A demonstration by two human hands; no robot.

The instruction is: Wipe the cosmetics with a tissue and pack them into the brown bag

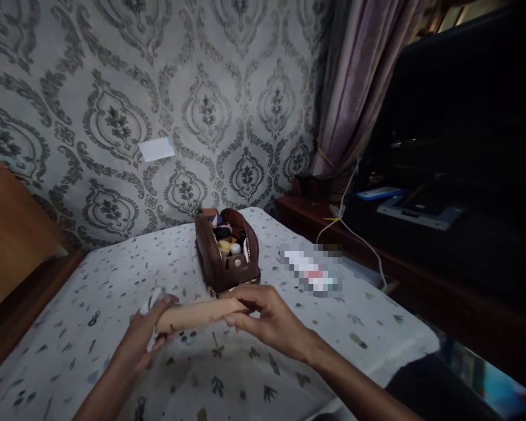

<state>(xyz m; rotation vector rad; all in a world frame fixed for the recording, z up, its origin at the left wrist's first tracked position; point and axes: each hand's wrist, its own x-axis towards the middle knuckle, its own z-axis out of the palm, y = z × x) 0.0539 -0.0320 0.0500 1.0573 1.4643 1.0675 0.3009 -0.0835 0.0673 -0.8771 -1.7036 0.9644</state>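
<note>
Both my hands hold a long peach-beige tube [197, 314] between them, level above the bed-like surface. My left hand [151, 327] is closed around its left end, with a crumpled white cloth or tissue [153, 299] pressed in the same grip. At the right end, the fingers and thumb of my right hand [267, 316] pinch the tube. Just beyond sits a brown leather cosmetic bag [206, 257], unzipped at the top. Inside it show a white-capped bottle [235, 249], a yellowish round item [224, 247] and several dark items.
A white sheet with leaf prints [127, 280] covers the surface. A blurred-out white item [311, 272] lies right of the bag. Beyond the right edge stand a dark red-brown table [298, 213], a white cable [370, 245] and a large black object [464, 117]. A wooden panel [17, 234] is at left.
</note>
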